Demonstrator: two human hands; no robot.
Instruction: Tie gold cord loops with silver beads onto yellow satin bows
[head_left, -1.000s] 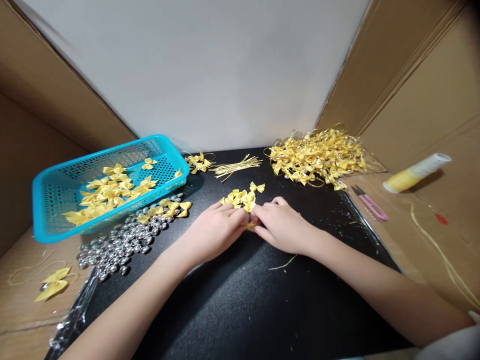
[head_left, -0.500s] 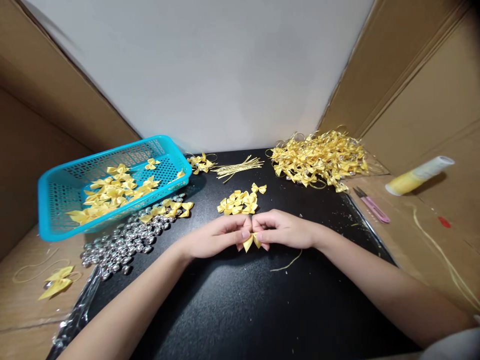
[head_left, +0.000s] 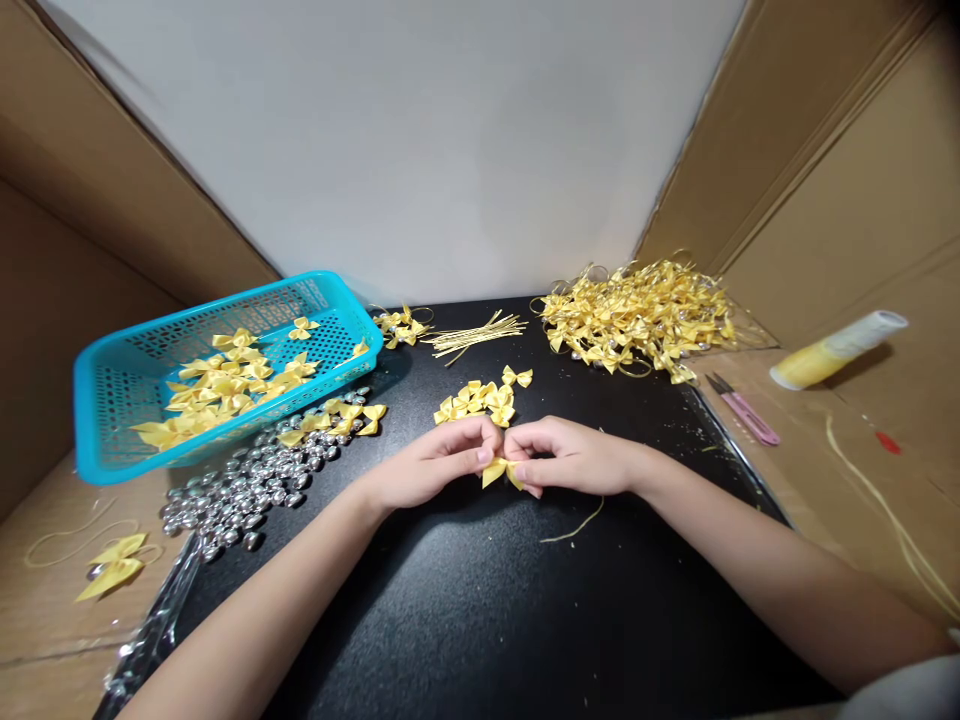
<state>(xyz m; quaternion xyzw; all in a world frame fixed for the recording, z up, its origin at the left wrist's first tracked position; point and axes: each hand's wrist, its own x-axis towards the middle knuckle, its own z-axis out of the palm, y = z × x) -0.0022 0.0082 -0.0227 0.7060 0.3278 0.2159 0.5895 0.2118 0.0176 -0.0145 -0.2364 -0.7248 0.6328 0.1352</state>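
Observation:
Between my hands, over the middle of the black table (head_left: 465, 600), is a yellow ribbon bow (head_left: 496, 472) with its two tails pointing toward me. My left hand (head_left: 439, 460) pinches its left side between thumb and fingers. On the other side, my right hand (head_left: 566, 458) is closed on the bow too, thumb near the knot. The fingers hide most of the loops. Just beyond my hands lies a small heap of yellow bows (head_left: 476, 400). A short loose thread (head_left: 574, 530) rests to the right of the held bow.
A blue basket (head_left: 90, 400) with bows stands at left, beside silver beads (head_left: 240, 490). Gold ties (head_left: 476, 335) lie at the back; a big pile of finished-looking bows (head_left: 637, 315) is back right. Pink-handled snips (head_left: 750, 415) and a yellow-white tube (head_left: 836, 350) are at right.
My left thumb and fingers have shifted slightly up and left on the bow, so more of its tails shows. The right hand has hardly moved.

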